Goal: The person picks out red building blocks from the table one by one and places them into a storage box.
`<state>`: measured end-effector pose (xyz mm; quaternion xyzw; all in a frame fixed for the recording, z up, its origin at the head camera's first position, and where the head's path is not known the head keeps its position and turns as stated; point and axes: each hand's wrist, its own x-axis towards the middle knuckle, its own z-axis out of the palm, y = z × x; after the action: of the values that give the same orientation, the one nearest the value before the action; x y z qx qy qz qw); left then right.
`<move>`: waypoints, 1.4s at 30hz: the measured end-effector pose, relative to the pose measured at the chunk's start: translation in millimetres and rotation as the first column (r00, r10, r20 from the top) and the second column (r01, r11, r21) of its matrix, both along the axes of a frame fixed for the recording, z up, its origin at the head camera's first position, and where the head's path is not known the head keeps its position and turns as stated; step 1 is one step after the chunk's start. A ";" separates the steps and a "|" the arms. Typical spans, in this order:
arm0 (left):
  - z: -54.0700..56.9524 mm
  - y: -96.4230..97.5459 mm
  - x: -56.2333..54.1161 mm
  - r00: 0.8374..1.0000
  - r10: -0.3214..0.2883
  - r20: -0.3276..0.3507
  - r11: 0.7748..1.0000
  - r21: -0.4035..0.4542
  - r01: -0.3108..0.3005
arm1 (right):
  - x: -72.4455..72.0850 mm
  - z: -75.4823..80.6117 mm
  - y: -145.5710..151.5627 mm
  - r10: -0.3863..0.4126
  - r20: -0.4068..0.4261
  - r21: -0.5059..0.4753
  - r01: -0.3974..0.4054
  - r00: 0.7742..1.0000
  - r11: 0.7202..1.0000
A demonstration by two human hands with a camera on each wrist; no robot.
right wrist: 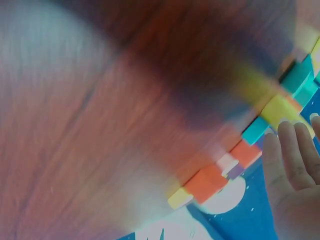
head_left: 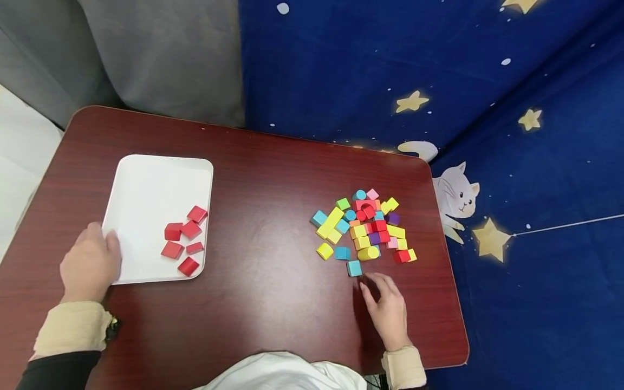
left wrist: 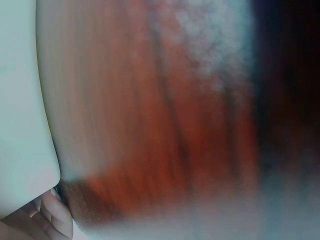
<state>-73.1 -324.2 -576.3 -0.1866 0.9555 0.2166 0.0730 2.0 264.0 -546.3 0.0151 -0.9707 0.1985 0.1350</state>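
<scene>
My left hand (head_left: 91,264) grips the left rim of a white tray (head_left: 146,189), its thumb over the edge. In the left wrist view the fingers (left wrist: 56,215) curl beneath the tray's corner (left wrist: 25,150). Several red blocks (head_left: 173,249) lie on the tray's right side. Right of centre, my right hand (head_left: 387,309) hovers by a blue block (head_left: 354,268) at the near edge of a heap of blocks, fingers loosely bent and holding nothing. In the right wrist view its fingers (right wrist: 290,155) appear extended beside the yellow cylinder (right wrist: 285,114).
The heap mixes yellow, blue, red, pink, green and purple pieces, including a long yellow block (head_left: 330,222) and a red arch (head_left: 364,205). Everything stands on a dark red-brown table (head_left: 263,216). A blue starry curtain (head_left: 341,70) and a grey curtain (head_left: 170,59) hang behind it.
</scene>
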 end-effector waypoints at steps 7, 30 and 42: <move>1.7 0.6 0.4 1.000 -0.001 -0.002 1.000 -0.005 0.001 | -14.9 7.8 22.4 -0.064 -0.009 -0.004 0.064 0.998 0.998; 4.3 0.1 1.0 1.000 0.007 0.006 1.000 0.005 -0.007 | -54.5 8.4 62.8 -0.238 0.083 0.134 0.226 0.968 0.965; 4.4 3.0 0.4 1.000 0.003 -0.003 1.000 0.004 -0.003 | -64.8 2.0 66.1 -0.254 0.101 0.164 0.235 0.962 0.958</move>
<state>-72.7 -321.2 -571.8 -0.1874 0.9550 0.2187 0.0716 -62.8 330.1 -544.2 -0.1070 -0.9837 0.1067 0.0979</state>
